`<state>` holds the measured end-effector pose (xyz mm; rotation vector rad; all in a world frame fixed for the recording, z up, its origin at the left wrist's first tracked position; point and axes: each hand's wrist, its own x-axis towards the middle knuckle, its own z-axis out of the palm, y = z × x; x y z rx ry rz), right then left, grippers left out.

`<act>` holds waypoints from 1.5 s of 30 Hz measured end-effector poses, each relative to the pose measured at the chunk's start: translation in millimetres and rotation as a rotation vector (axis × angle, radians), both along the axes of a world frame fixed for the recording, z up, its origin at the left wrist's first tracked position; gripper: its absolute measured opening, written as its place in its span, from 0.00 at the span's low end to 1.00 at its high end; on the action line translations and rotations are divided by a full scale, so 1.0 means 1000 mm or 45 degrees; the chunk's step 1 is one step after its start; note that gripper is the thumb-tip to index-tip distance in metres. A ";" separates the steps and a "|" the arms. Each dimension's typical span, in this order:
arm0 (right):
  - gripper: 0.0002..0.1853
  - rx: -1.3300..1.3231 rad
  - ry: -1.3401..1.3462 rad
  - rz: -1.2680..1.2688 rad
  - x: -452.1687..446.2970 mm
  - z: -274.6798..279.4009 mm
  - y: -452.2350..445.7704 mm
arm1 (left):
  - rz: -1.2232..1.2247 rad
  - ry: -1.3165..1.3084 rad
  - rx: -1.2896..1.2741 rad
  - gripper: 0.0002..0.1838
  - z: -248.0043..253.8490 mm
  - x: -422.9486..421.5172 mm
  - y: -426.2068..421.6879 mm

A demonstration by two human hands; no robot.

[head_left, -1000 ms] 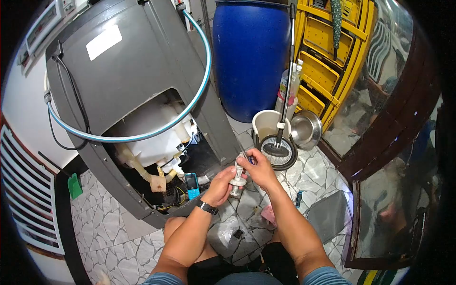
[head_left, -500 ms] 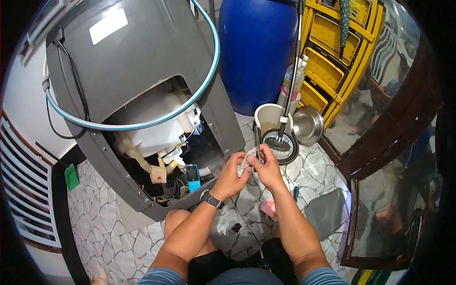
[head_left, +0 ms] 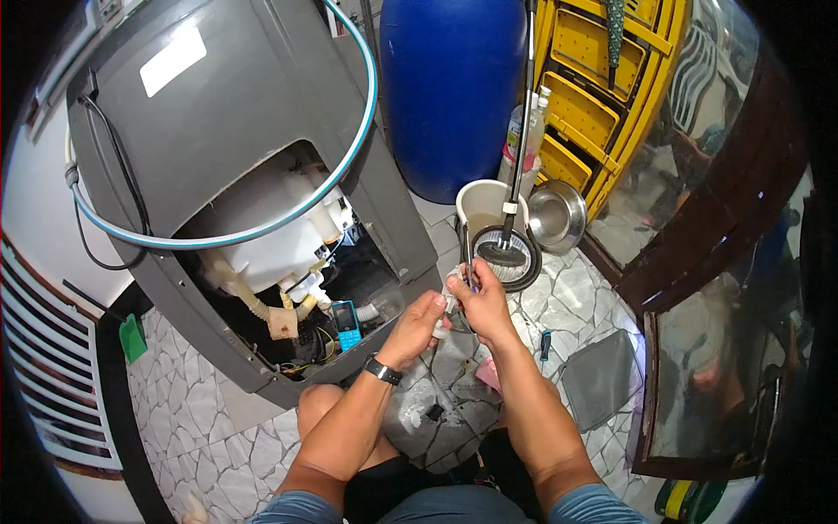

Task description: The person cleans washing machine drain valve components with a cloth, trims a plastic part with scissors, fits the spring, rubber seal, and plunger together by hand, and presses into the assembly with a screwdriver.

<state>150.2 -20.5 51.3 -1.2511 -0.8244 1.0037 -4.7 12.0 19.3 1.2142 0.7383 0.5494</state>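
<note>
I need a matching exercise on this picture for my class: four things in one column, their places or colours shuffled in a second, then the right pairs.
Column one
1. Pale part
2. Phone
3. Barrel
4. Dustpan

Column two
A. Behind the bucket
B. Green
C. Between the left hand and the right hand
D. At the opening of the grey machine

Right pairs
1-C, 2-D, 3-A, 4-B
</note>
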 end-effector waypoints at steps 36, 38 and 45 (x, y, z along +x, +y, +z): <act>0.30 0.129 -0.226 0.134 0.031 0.021 -0.027 | 0.377 -0.248 -0.251 0.24 0.001 0.013 -0.006; 0.30 0.026 0.119 0.207 0.015 0.035 -0.016 | 0.341 -0.291 -0.298 0.22 0.003 0.013 -0.007; 0.30 0.270 0.154 0.196 0.016 0.019 -0.002 | 0.148 -0.358 -0.414 0.20 0.019 0.003 -0.008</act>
